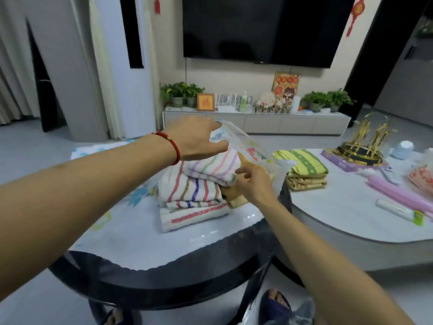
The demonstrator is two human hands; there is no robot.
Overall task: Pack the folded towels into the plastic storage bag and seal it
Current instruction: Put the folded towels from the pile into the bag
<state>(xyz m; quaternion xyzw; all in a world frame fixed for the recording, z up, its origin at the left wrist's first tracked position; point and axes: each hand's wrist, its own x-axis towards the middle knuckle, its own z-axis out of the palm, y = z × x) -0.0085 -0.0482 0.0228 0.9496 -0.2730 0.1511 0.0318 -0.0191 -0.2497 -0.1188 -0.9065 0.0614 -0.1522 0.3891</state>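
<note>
A stack of folded striped towels (194, 193) lies on the clear plastic storage bag (131, 233), which is spread over the dark round table. My left hand (194, 139), with a red cord on the wrist, grips the bag's raised upper flap (236, 134) above the stack. My right hand (255, 181) pinches the plastic at the stack's right side, next to a tan towel (234, 198) that pokes out from under the striped ones. A second pile of green and yellow folded towels (304, 170) sits apart on the grey table to the right.
The grey table (351, 221) on the right carries a pink tube (403, 195), a white tube, a purple box and a gold stand (365, 146). A TV and a low cabinet with plants stand behind. My slippered feet show under the table edge.
</note>
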